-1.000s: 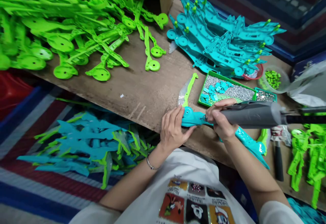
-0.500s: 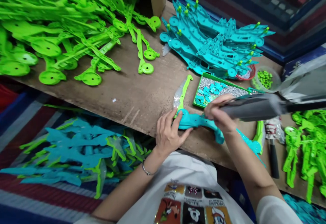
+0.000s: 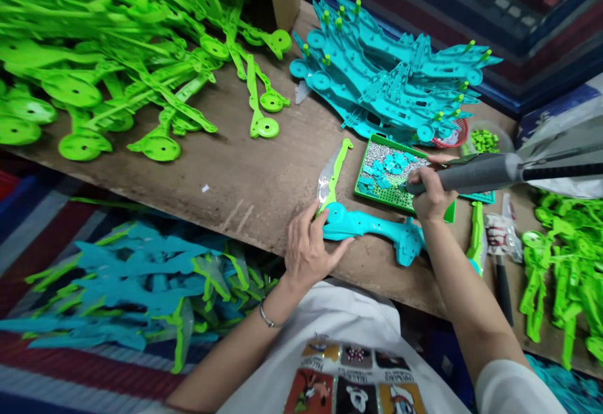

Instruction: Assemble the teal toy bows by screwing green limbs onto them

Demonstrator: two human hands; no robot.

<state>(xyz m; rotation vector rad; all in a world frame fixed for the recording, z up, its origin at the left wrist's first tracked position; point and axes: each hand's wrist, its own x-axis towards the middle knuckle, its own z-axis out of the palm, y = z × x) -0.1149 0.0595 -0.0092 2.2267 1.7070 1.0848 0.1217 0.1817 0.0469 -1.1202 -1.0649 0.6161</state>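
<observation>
A teal plastic part [image 3: 372,222] with a rounded end lies along the bench's front edge. A green arm with a clear blade [image 3: 334,172] sticks out from that end. My left hand [image 3: 308,241] is on the rounded end, fingers over its edge and thumb apart. My right hand [image 3: 431,195] is closed around a grey power screwdriver [image 3: 480,175], held nearly level. The driver's tip is over a green tray [image 3: 400,199] of small silvery screws and little teal pieces.
Teal part halves [image 3: 386,81] are stacked behind the tray. Long green parts [image 3: 94,62] pile up at left, more green parts [image 3: 565,263] at right. A dark-handled tool [image 3: 503,288] lies near the right. Finished-looking teal and green pieces [image 3: 141,269] are heaped below the bench.
My right hand has moved the screwdriver off the teal part, away from me and right, to over the screw tray. My left hand stays on the part.
</observation>
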